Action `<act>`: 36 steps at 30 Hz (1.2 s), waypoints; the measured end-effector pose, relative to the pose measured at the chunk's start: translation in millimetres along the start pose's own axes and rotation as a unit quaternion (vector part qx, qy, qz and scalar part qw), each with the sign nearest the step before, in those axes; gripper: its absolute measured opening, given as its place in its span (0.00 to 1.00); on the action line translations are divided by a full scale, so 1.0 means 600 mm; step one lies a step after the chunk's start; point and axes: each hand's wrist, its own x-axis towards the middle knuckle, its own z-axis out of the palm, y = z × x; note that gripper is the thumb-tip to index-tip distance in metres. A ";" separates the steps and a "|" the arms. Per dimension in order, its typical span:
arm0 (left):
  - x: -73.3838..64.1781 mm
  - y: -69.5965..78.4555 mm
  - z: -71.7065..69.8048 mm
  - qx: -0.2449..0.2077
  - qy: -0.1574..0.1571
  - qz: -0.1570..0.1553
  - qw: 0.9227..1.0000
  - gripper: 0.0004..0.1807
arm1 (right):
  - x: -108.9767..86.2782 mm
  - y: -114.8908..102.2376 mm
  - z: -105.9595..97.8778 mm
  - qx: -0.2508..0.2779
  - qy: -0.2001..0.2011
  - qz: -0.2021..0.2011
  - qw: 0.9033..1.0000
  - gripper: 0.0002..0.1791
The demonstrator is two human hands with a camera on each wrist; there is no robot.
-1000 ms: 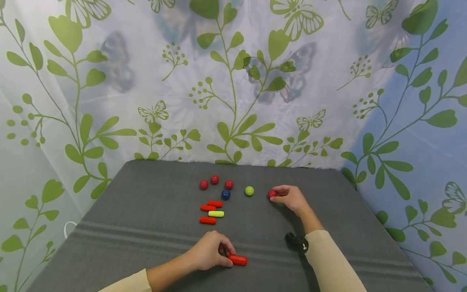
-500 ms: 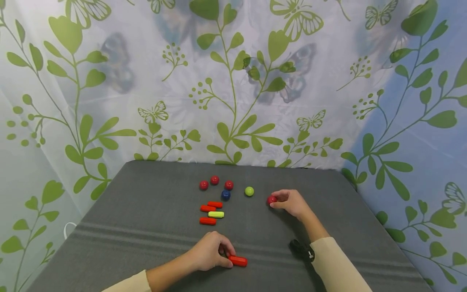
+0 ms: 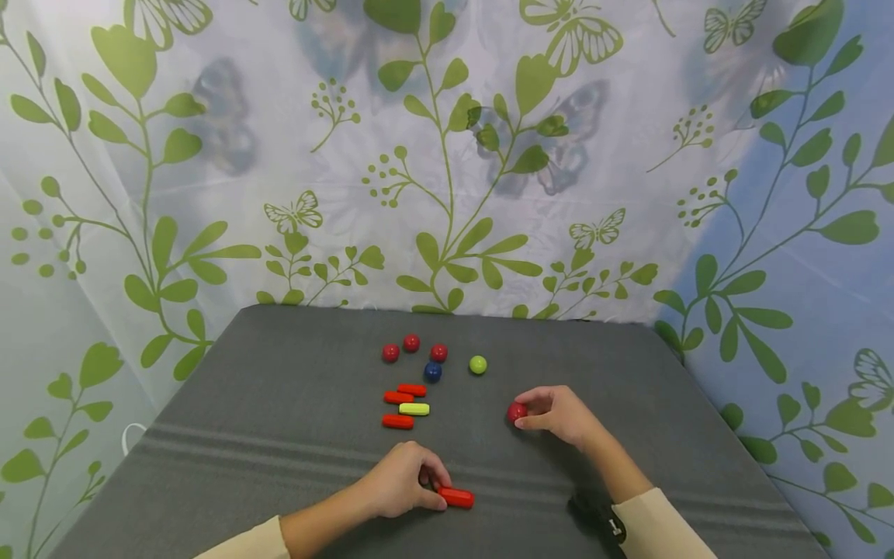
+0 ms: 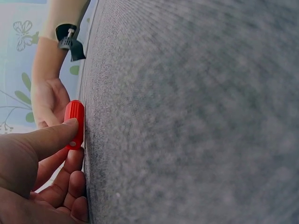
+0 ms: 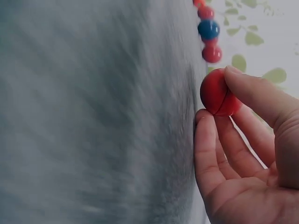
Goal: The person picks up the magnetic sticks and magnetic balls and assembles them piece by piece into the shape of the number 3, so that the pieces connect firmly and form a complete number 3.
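Observation:
Near the front of the grey table, my left hand [image 3: 408, 481] pinches one end of a red ribbed cylinder [image 3: 456, 498] between thumb and fingers. The left wrist view shows the thumb on the side of this red cylinder [image 4: 74, 123], close beside the cloth. Farther right and back, my right hand [image 3: 559, 415] holds a red ball [image 3: 516, 412] between thumb and fingertips. A thin seam runs round the red ball [image 5: 219, 93] in the right wrist view, and the fingers lie low along the table surface.
Back centre on the grey table [image 3: 293, 373] are several red balls [image 3: 411, 342], a blue ball [image 3: 433, 373] and a lime green ball [image 3: 478, 365]. In front of them lie several red cylinders [image 3: 398, 421] and a yellow cylinder [image 3: 414, 409]. A patterned curtain [image 3: 447, 155] hangs behind.
My right hand has moved toward the front of the table with the red ball in it, slightly left. The left hand and its red cylinder have stayed in place.

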 end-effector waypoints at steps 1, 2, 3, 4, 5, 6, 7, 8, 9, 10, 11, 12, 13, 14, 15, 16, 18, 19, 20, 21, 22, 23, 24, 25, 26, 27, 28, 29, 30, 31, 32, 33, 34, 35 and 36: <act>0.000 0.000 0.000 0.000 0.000 0.000 1.000 0.08 | -0.007 -0.004 0.003 0.004 -0.008 -0.003 1.000 0.25; 0.000 0.000 0.000 0.000 -0.001 0.001 1.000 0.07 | -0.014 -0.007 0.006 0.010 -0.015 -0.004 1.000 0.25; 0.000 0.000 0.000 0.000 -0.001 0.001 1.000 0.07 | -0.021 -0.011 0.010 0.016 -0.022 -0.006 1.000 0.25; 0.000 0.000 0.000 0.000 -0.001 0.002 1.000 0.07 | -0.028 -0.015 0.014 0.023 -0.029 -0.008 0.999 0.25; 0.000 0.000 0.000 0.000 0.000 0.002 1.000 0.07 | -0.035 -0.019 0.018 0.031 -0.036 -0.009 0.999 0.25; 0.000 0.000 0.000 0.001 0.001 0.002 1.000 0.07 | -0.041 -0.022 0.022 0.038 -0.042 -0.007 0.998 0.25; 0.000 0.001 0.000 0.001 0.001 0.001 1.000 0.07 | -0.048 -0.026 0.026 0.047 -0.049 -0.005 0.998 0.25; -0.001 0.001 0.000 0.000 0.001 -0.001 1.000 0.07 | -0.055 -0.029 0.030 0.053 -0.056 -0.004 0.997 0.25; -0.001 0.001 0.000 0.000 0.000 -0.002 1.000 0.07 | -0.061 -0.031 0.034 0.059 -0.061 -0.003 0.996 0.24; -0.001 0.002 0.000 0.000 0.000 -0.003 1.000 0.07 | -0.067 -0.033 0.037 0.067 -0.068 -0.002 0.995 0.24; -0.001 0.002 0.000 -0.002 -0.001 -0.005 1.000 0.07 | -0.074 -0.035 0.040 0.075 -0.074 -0.002 0.994 0.24; -0.001 0.002 0.000 -0.003 -0.002 -0.005 1.000 0.07 | -0.080 -0.037 0.043 0.081 -0.079 -0.002 0.994 0.23; -0.001 0.003 0.000 -0.005 -0.003 -0.006 1.000 0.07 | -0.086 -0.038 0.046 0.087 -0.086 -0.004 0.993 0.23; -0.001 0.003 0.000 -0.007 -0.003 -0.006 1.000 0.07 | -0.091 -0.039 0.049 0.092 -0.092 -0.004 0.992 0.22; -0.001 0.004 0.000 -0.008 -0.003 -0.005 1.000 0.07 | -0.096 -0.041 0.053 0.098 -0.096 -0.004 0.991 0.22; 0.000 0.004 -0.001 -0.008 -0.003 -0.005 1.000 0.07 | -0.100 -0.044 0.056 0.102 -0.101 -0.005 0.990 0.21; 0.000 0.004 -0.001 -0.008 -0.004 -0.003 1.000 0.07 | -0.109 -0.050 0.063 0.106 -0.108 -0.006 0.988 0.20; 0.001 0.004 -0.001 -0.009 -0.004 -0.003 1.000 0.07 | -0.112 -0.053 0.066 0.108 -0.112 -0.005 0.988 0.20; 0.001 0.004 -0.002 -0.007 -0.003 -0.002 1.000 0.07 | -0.116 -0.056 0.069 0.110 -0.115 -0.004 0.987 0.20; 0.002 0.004 -0.002 -0.006 -0.003 -0.001 1.000 0.07 | -0.120 -0.059 0.072 0.112 -0.117 -0.003 0.987 0.20; 0.002 0.004 -0.002 -0.006 -0.004 -0.001 1.000 0.07 | -0.123 -0.062 0.075 0.114 -0.120 -0.002 0.986 0.19; 0.003 0.004 -0.002 -0.006 -0.004 -0.002 1.000 0.07 | -0.126 -0.064 0.078 0.116 -0.124 -0.002 0.986 0.20; 0.003 0.004 -0.002 -0.005 -0.004 -0.002 1.000 0.07 | -0.128 -0.067 0.081 0.118 -0.129 -0.002 0.985 0.20; 0.003 0.005 -0.001 -0.005 -0.004 -0.003 1.000 0.07 | -0.130 -0.069 0.084 0.121 -0.133 -0.002 0.984 0.21; 0.003 0.005 -0.001 -0.003 -0.003 -0.002 1.000 0.07 | -0.132 -0.071 0.086 0.123 -0.136 -0.001 0.983 0.21; 0.003 0.005 -0.001 -0.004 -0.003 0.000 1.000 0.07 | -0.134 -0.073 0.089 0.124 -0.140 -0.002 0.982 0.21; 0.003 0.006 -0.001 -0.003 -0.003 0.002 1.000 0.07 | -0.135 -0.075 0.091 0.124 -0.144 -0.001 0.982 0.22; 0.003 0.007 0.000 -0.003 -0.002 0.004 1.000 0.07 | -0.136 -0.077 0.093 0.122 -0.146 -0.002 0.982 0.21; 0.003 0.008 0.001 -0.002 -0.002 0.006 1.000 0.07 | -0.137 -0.079 0.095 0.121 -0.148 -0.001 0.982 0.21; 0.003 0.009 0.001 -0.003 -0.001 0.009 1.000 0.07 | -0.138 -0.081 0.097 0.119 -0.149 0.001 0.982 0.21; 0.003 0.010 0.002 -0.004 -0.001 0.012 1.000 0.07 | -0.139 -0.082 0.098 0.116 -0.150 0.003 0.982 0.20; 0.002 0.011 0.002 -0.005 -0.001 0.013 1.000 0.07 | -0.140 -0.084 0.100 0.113 -0.152 0.004 0.982 0.19; 0.002 0.012 0.003 -0.006 -0.001 0.013 1.000 0.07 | -0.140 -0.085 0.100 0.112 -0.153 0.008 0.982 0.19; 0.002 0.012 0.003 -0.008 0.000 0.013 1.000 0.07 | -0.141 -0.086 0.101 0.109 -0.153 0.011 0.982 0.19; 0.002 0.013 0.004 -0.009 0.000 0.013 1.000 0.08 | -0.141 -0.087 0.102 0.108 -0.153 0.014 0.982 0.18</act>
